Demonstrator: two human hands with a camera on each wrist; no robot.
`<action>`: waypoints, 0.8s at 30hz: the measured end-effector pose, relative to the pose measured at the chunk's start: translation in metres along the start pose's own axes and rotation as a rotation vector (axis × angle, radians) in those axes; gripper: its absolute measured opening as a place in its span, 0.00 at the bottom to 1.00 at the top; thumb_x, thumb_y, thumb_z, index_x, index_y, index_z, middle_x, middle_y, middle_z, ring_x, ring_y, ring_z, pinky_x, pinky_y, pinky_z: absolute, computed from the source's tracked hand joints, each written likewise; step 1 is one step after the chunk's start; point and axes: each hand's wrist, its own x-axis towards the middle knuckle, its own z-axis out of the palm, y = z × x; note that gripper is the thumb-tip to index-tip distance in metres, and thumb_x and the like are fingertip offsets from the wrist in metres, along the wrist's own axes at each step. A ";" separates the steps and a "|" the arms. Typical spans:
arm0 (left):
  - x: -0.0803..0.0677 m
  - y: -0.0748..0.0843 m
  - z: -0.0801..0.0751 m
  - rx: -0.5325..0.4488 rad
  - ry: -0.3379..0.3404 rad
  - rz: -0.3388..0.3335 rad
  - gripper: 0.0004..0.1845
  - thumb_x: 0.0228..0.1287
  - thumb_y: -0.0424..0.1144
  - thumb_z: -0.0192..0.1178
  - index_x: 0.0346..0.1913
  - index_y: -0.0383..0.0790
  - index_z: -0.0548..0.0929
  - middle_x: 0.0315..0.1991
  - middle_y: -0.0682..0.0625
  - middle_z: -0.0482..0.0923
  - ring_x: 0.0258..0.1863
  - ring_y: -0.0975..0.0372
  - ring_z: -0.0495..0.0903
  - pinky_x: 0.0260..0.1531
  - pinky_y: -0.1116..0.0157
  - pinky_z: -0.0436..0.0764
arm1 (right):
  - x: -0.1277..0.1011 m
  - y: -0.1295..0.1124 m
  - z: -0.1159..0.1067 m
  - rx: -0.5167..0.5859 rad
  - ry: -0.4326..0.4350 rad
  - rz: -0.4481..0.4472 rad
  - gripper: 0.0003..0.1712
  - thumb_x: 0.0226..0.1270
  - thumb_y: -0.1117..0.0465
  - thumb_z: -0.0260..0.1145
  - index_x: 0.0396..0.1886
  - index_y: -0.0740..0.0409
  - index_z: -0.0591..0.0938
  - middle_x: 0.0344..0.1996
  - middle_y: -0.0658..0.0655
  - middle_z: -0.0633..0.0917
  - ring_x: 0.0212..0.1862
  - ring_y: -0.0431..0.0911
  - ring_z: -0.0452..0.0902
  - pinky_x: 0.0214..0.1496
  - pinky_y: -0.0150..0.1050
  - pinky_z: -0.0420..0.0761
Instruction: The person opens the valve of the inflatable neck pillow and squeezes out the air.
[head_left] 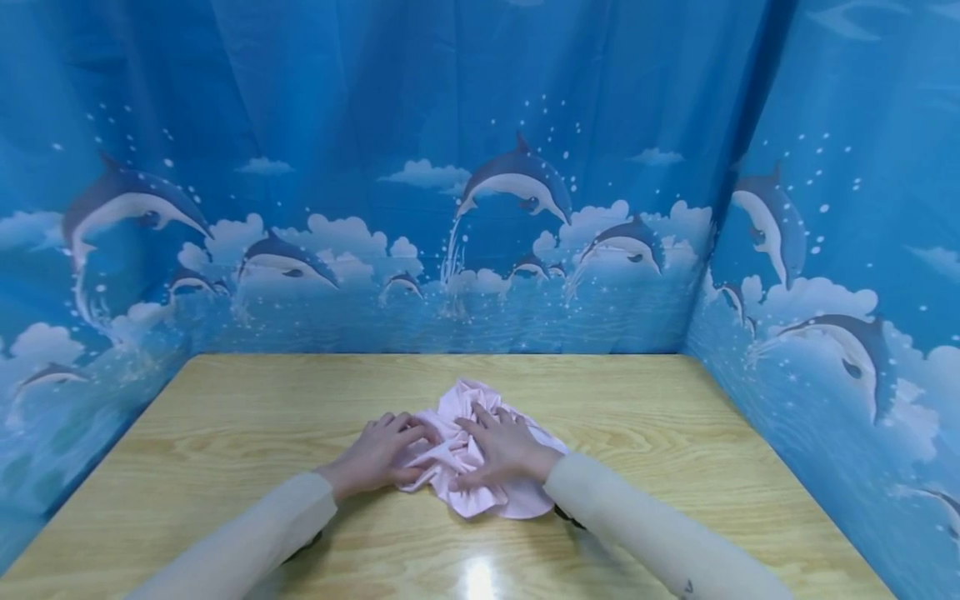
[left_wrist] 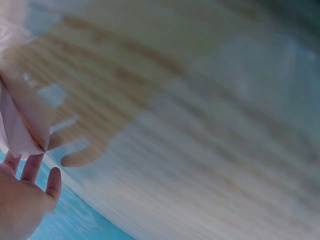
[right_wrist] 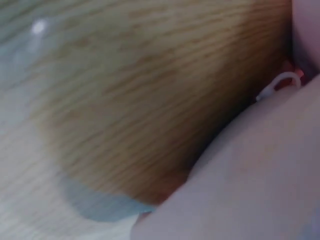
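A crumpled pale pink cloth point(head_left: 467, 404) lies in the middle of the wooden table point(head_left: 247, 417). My left hand point(head_left: 378, 454) rests against the cloth's left edge with its fingers spread and fairly straight. My right hand point(head_left: 504, 450) lies flat on top of the cloth, fingers spread and pointing up-left. Both arms wear cream sleeves. In the left wrist view the left hand point(left_wrist: 25, 200) shows straight fingers beside a fold of the cloth point(left_wrist: 15, 125). The right wrist view is blurred; it shows the table point(right_wrist: 125, 100) and a bit of the pink cloth point(right_wrist: 306, 30).
Blue curtains printed with dolphins point(head_left: 517, 179) wall in the table at the back and on both sides. Bare wood lies all around the cloth. A glare spot point(head_left: 478, 575) sits near the front edge.
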 end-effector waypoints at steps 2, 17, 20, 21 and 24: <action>0.000 0.000 0.000 0.008 0.006 0.001 0.21 0.49 0.54 0.65 0.48 0.61 0.75 0.48 0.53 0.73 0.46 0.57 0.70 0.42 0.54 0.69 | 0.001 0.000 0.001 -0.011 0.012 -0.004 0.55 0.45 0.22 0.54 0.70 0.44 0.57 0.71 0.60 0.50 0.67 0.68 0.49 0.63 0.65 0.51; 0.000 0.001 -0.001 -0.009 0.013 0.001 0.21 0.48 0.53 0.66 0.48 0.61 0.76 0.47 0.54 0.72 0.45 0.60 0.69 0.42 0.56 0.68 | 0.004 0.000 0.011 -0.163 0.153 -0.042 0.44 0.53 0.28 0.51 0.64 0.50 0.67 0.66 0.60 0.65 0.63 0.63 0.63 0.59 0.58 0.64; -0.001 0.002 -0.002 -0.009 -0.002 -0.013 0.21 0.48 0.53 0.66 0.48 0.61 0.76 0.47 0.54 0.72 0.46 0.59 0.69 0.43 0.54 0.68 | 0.004 0.000 0.012 -0.164 0.164 -0.040 0.44 0.53 0.27 0.52 0.63 0.49 0.68 0.65 0.59 0.66 0.63 0.62 0.63 0.59 0.58 0.65; -0.001 0.002 -0.002 -0.011 -0.007 -0.017 0.21 0.49 0.53 0.66 0.48 0.61 0.76 0.48 0.54 0.72 0.46 0.59 0.69 0.43 0.54 0.68 | 0.004 0.000 0.012 -0.165 0.169 -0.041 0.44 0.53 0.27 0.51 0.63 0.49 0.68 0.65 0.59 0.67 0.62 0.62 0.64 0.59 0.58 0.65; 0.000 0.003 -0.002 -0.013 -0.016 -0.029 0.21 0.49 0.53 0.66 0.48 0.62 0.75 0.48 0.54 0.71 0.47 0.59 0.69 0.44 0.53 0.68 | 0.004 0.000 0.012 -0.168 0.179 -0.042 0.44 0.53 0.27 0.51 0.63 0.49 0.69 0.64 0.57 0.69 0.62 0.61 0.65 0.58 0.58 0.66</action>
